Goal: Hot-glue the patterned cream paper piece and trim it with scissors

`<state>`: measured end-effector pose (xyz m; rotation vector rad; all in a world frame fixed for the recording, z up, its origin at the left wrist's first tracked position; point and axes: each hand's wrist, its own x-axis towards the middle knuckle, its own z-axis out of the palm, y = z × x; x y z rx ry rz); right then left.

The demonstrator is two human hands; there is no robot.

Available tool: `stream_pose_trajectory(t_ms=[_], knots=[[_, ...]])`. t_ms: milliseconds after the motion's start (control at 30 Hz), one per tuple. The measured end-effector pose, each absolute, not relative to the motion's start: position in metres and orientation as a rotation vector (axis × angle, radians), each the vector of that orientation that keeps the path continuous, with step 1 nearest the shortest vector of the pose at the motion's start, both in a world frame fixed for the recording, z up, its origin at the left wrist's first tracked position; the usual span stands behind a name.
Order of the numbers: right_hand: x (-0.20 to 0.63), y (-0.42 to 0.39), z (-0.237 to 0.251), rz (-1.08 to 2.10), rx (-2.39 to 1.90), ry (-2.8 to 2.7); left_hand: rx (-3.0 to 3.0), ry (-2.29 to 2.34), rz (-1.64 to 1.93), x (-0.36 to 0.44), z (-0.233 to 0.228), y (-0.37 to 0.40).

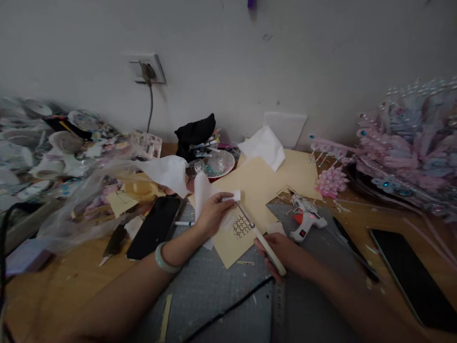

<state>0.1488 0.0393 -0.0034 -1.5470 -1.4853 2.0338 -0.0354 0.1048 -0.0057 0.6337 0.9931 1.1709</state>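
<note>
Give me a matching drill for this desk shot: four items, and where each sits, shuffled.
Items:
1. craft knife
2. glue gun
3. dark phone
4. tissue

Places:
A. lying flat on the table, left of the left hand
B. held in the right hand, tip over the cut-out card
C. pinched in the left hand
D. standing on the grey mat, just right of the beige card

Pairs: 1-B, 2-D, 3-A, 4-C
</note>
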Motion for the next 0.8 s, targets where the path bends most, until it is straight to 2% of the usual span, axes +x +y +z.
stream_pose_trajectory(t_ms=[267,500,667,800], knots=[[0.153,0.034,0.027,0.805,-1.855,-2.124,0.574,1.030,1.320,-0.038,-0.008,0.106],[0.149,0.023,0.026,0.518,-1.909,-2.209,0.560,1.078,1.518,-0.040,-0.004,0.106],[0.151,0.013,0.034,0.239,-1.657,-2.371,0.535,1.072,1.503,-0.040,0.000,0.103],[0.184,0.003,0.054,0.023,-1.467,-2.367,0.514,1.056,1.494,-0.040,0.001,0.103]])
